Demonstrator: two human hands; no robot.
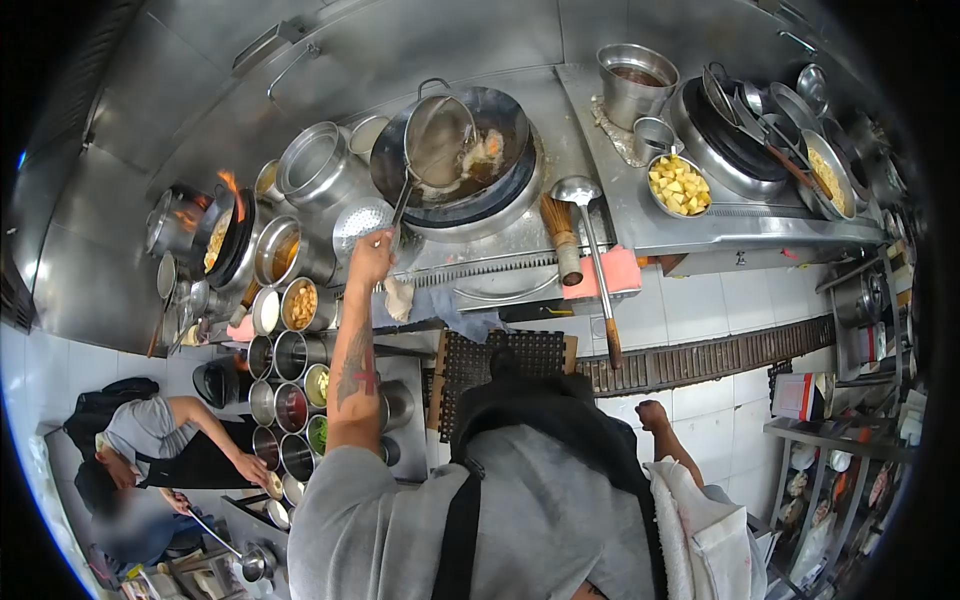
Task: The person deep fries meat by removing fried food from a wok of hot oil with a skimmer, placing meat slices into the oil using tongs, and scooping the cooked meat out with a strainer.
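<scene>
My left hand (371, 258) is closed around the handle of a round wire strainer (440, 128). The strainer's basket is over a black wok (505, 125), which holds liquid and a few pale, orange-tinged pieces (482, 152). A perforated metal skimmer (362, 222) lies just beyond that hand. My right hand (652, 414) hangs low at my side, above the tiled floor, its fingers curled in; whether anything is inside is too small to tell. A ladle (578, 190) and a bristle brush (562, 240) rest on the counter right of the wok.
A bowl of yellow cubes (680, 186) and stacked pans (745, 125) are at the right. Flame rises by another wok (232, 240) at the left. Metal containers (290, 405) stand near my left arm. A co-worker (160, 430) holding a ladle is at the lower left.
</scene>
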